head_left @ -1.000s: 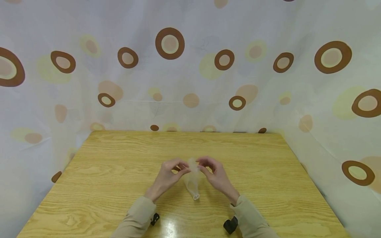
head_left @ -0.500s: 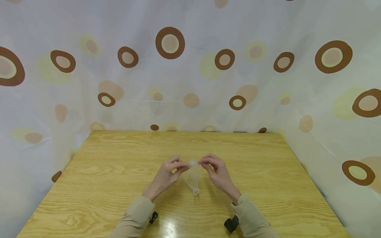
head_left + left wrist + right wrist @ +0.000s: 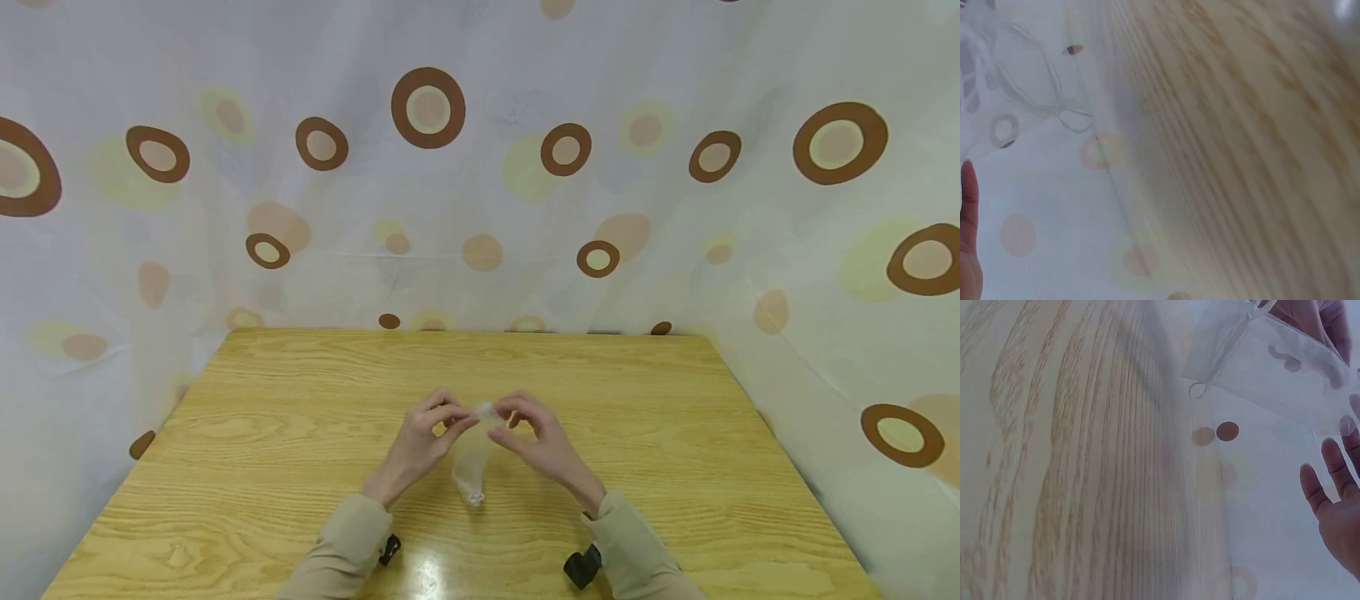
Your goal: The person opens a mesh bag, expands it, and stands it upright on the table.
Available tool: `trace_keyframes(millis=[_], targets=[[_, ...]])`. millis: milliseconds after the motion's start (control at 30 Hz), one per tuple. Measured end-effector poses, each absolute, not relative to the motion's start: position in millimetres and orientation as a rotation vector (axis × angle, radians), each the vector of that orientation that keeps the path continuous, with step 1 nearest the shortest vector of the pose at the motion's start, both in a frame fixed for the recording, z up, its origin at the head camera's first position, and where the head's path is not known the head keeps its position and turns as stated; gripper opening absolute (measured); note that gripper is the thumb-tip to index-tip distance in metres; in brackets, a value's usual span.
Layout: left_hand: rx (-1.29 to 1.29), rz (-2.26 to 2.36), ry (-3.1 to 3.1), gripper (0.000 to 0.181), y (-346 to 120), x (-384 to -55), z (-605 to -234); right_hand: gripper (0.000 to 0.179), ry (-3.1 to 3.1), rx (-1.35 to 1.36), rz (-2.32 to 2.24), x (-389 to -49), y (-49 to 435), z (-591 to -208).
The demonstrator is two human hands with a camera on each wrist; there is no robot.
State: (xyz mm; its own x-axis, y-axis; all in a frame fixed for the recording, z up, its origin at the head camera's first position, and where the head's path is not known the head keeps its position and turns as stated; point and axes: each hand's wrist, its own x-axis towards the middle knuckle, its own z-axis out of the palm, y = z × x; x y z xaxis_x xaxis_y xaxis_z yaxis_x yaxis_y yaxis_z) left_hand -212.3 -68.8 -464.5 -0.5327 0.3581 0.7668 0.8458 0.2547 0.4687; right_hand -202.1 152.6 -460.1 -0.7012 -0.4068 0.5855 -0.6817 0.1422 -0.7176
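Observation:
A sheer white drawstring pouch (image 3: 471, 462) hangs between the hands over the table, its thin cords dangling at the lower end. At the upper edge, my left hand (image 3: 420, 437) pinches it between thumb and fingers. Beside the opposite upper corner is my right hand (image 3: 543, 437), thumb and fingers spread apart, fingertips right at the fabric. The right wrist view shows the see-through pouch (image 3: 1272, 362) with a loop of cord (image 3: 1197, 390), and several loosely bent right-hand fingers (image 3: 1335, 462). In the left wrist view, part of the pouch (image 3: 1029, 81) shows above a left finger (image 3: 969, 200).
A light wood table (image 3: 300, 375) lies beneath both hands. Behind it and at both sides hangs a pale curtain (image 3: 480, 192) patterned with brown rings and ovals. Black straps (image 3: 582, 567) hang near the beige sleeves.
The pouch's lower end has swung to the left. My right thumb and fingers, close together at the fabric half a second ago, have moved apart. The left hand keeps its pinch.

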Motion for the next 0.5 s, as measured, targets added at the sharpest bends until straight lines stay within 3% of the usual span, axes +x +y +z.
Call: trace_keyframes(millis=[233,500], targets=[[-1.111,-1.213,-1.95,0.01,-67.4,-212.5,-462.9,0.005,-2.201,0.956,1.502,-202.4,149.2,-460.5],[-1.096,-1.178,-1.987,0.029,-68.2,-214.1,-465.7,0.008,-2.021,0.998,1.637,-204.8,153.7,-460.4]])
